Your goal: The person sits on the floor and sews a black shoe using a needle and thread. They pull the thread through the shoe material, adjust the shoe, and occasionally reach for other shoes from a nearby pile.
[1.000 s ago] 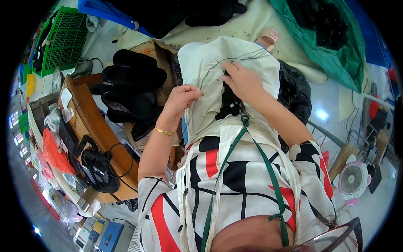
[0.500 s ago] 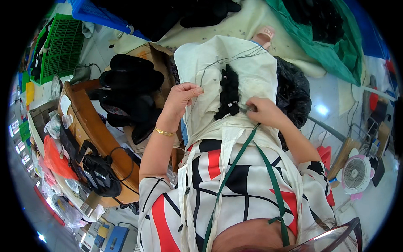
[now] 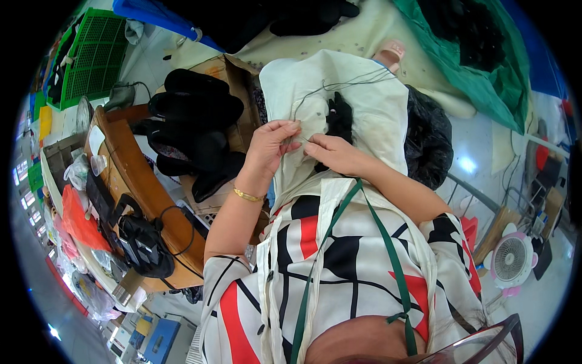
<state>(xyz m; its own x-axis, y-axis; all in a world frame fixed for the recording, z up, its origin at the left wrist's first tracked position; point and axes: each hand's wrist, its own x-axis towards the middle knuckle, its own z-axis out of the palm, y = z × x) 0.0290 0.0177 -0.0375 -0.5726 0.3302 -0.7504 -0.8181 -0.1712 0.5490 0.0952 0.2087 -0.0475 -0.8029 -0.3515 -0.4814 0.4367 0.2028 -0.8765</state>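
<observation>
A pale cloth apron (image 3: 381, 130) is spread over my lap. Long dark threads (image 3: 348, 82) lie across its far part, and one strand runs down to my left hand (image 3: 271, 145), whose thumb and fingertips pinch it. Close beside it, my right hand (image 3: 332, 153) has thumb and fingers pressed together near the same strand; whatever sits between them is too small to make out. A small black bunched fabric piece (image 3: 339, 115) rests on the apron just beyond my right hand, which covers its near end.
Black shoe-like items (image 3: 197, 130) are piled at left by a cardboard box (image 3: 227, 70) and a wooden table (image 3: 130, 164). At right stand a black plastic bag (image 3: 429, 136) and a fan (image 3: 511, 258). A green sack (image 3: 479, 85) holds dark items at far right.
My right hand has moved left from beside the black fabric piece to meet my left hand. My left hand has shifted slightly right. The view has shifted a little.
</observation>
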